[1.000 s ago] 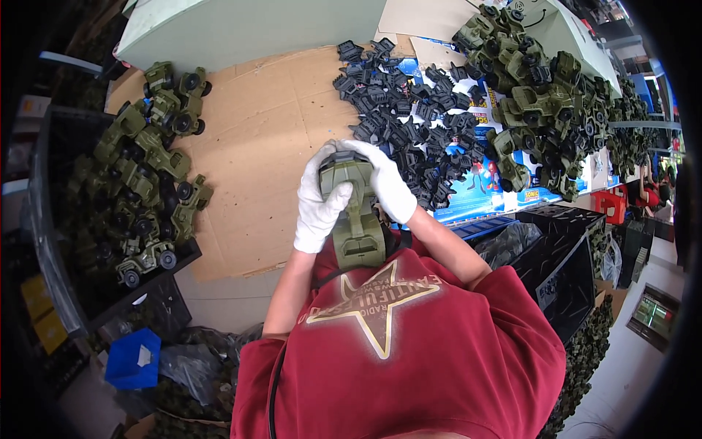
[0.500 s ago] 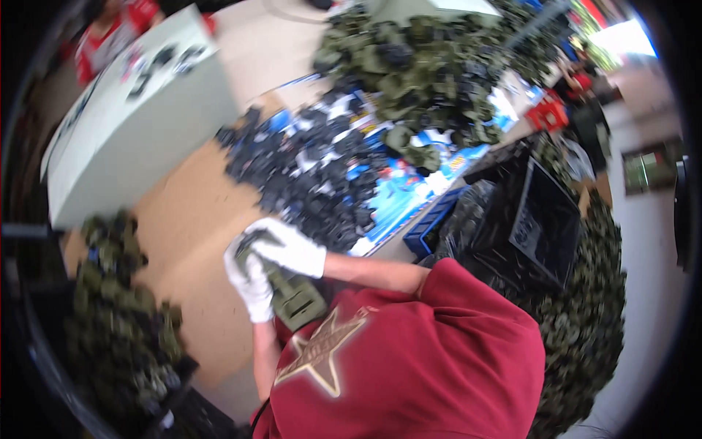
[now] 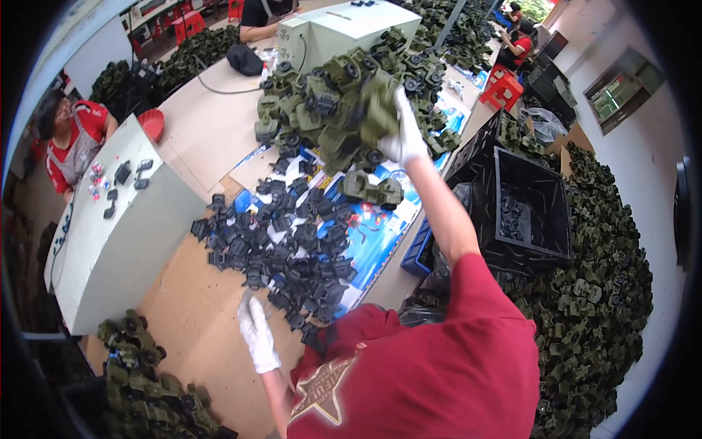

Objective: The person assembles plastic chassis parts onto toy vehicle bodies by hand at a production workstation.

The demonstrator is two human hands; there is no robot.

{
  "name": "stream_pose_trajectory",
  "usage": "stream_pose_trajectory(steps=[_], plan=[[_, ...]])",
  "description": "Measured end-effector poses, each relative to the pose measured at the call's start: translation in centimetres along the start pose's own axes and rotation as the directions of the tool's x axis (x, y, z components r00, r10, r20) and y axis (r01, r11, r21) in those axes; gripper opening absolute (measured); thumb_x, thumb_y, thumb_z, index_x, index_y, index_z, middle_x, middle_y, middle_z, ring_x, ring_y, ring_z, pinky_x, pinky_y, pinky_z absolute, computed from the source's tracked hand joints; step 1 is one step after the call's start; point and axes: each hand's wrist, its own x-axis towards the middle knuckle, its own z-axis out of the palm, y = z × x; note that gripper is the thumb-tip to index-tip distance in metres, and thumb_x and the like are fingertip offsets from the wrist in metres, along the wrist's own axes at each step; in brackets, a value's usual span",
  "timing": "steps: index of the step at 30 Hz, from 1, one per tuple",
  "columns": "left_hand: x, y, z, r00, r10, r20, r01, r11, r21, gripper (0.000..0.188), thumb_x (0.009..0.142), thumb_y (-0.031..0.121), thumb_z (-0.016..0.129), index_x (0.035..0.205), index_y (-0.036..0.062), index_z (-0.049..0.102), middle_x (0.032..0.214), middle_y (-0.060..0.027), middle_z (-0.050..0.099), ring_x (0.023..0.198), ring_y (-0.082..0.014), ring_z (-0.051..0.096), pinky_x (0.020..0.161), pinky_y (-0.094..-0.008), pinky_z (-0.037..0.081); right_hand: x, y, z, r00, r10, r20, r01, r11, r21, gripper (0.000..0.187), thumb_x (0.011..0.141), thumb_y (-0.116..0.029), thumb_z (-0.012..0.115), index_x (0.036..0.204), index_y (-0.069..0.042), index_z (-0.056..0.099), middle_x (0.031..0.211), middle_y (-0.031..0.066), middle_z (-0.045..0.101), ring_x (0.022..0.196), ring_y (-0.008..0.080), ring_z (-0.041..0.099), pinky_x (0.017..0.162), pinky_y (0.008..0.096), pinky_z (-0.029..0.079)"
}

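— Half a second back both gloved hands were together at the chest around one olive-green toy vehicle; what changed?

— They have split. Now the right hand (image 3: pixel 406 139) is stretched out to the upper middle of the frame, up against the big pile of green toy vehicles (image 3: pixel 344 95), and the left hand (image 3: pixel 257 333) has dropped to the lower left, over the brown cardboard sheet (image 3: pixel 186 307) on the tabletop.

— Is the right hand holding anything?

— Its fingers (image 3: pixel 401 110) are closed on a green toy vehicle (image 3: pixel 376 110) at the near edge of the pile, glove wrapped over its side. Whether the toy already rests on the heap or hangs just off it, I cannot tell.

— And the left?

— Fingers loosely spread, palm down, nothing in it. It sits just beside the lower edge of the heap of black plastic parts (image 3: pixel 281 245), which spreads across the centre of the frame, partly on the cardboard and partly on a blue printed sheet (image 3: pixel 376 238).

— What else is around?

— One more green toy truck (image 3: pixel 373 189) lies alone just below the pile, near the right forearm. A black crate (image 3: pixel 530 212) stands at centre right with a few dark parts inside, and beyond it a mound of green pieces (image 3: pixel 592 300) fills the right side. At the lower left, more green toy vehicles (image 3: pixel 142 380) are stacked. A grey-white slanted box (image 3: pixel 121 234) sits at the left, with another person in red (image 3: pixel 73 135) behind it.
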Motion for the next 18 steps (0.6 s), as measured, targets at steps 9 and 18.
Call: stream_pose_trajectory(steps=[9, 18], plan=[[-2.7, -9.2, -8.3, 0.978, -0.048, -0.203, 0.108, 0.950, 0.292, 0.047, 0.101, 0.031, 0.054, 0.132, -0.0040, 0.053, 0.125, -0.0139, 0.059, 0.110, -0.0201, 0.058, 0.089, -0.0327, 0.051, 8.8, 5.2, -6.1, 0.692, -0.713, -0.115, 0.416, 0.524, -0.743, 0.039, 0.095, -0.022, 0.062, 0.127, -0.001, 0.059, 0.119, 0.0116, 0.064, 0.109, 0.0184, 0.060, 0.095, 0.0320, 0.048], [-6.2, -9.8, -8.7, 0.991, 0.069, -0.111, 0.029, 0.714, 0.700, 0.064, 0.084, 0.036, 0.073, 0.132, -0.0017, 0.054, 0.128, -0.0237, 0.057, 0.120, -0.0390, 0.054, 0.104, -0.0443, 0.043, -14.8, 20.6, -10.1, 0.875, -0.177, 0.450, 0.422, -0.175, -0.890, 0.080, 0.068, -0.039, 0.083, 0.131, 0.000, 0.052, 0.136, 0.0284, 0.051, 0.125, 0.0431, 0.051, 0.106, 0.0461, 0.040]])
